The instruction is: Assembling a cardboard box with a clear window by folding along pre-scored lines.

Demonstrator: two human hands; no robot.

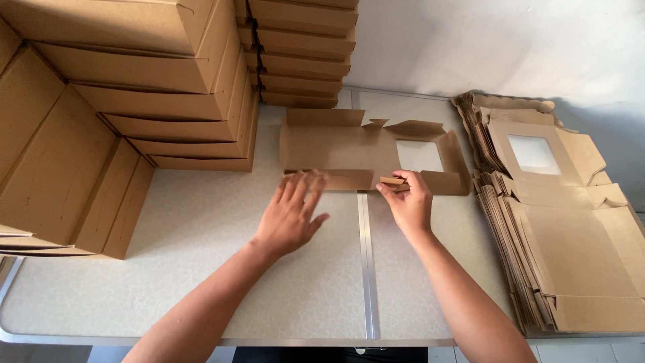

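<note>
A flat brown cardboard box blank (349, 144) with a square window lies unfolded on the pale table (201, 222), its side walls partly raised. My left hand (292, 212) rests with spread fingers against the blank's near wall at its left end. My right hand (406, 202) pinches a small tab on the near wall, close to the window panel.
Folded brown boxes are stacked at the left (101, 121) and at the back (302, 54). A tall pile of flat window-box blanks (564, 222) lies along the right edge. A metal seam strip (366, 269) runs down the table's middle.
</note>
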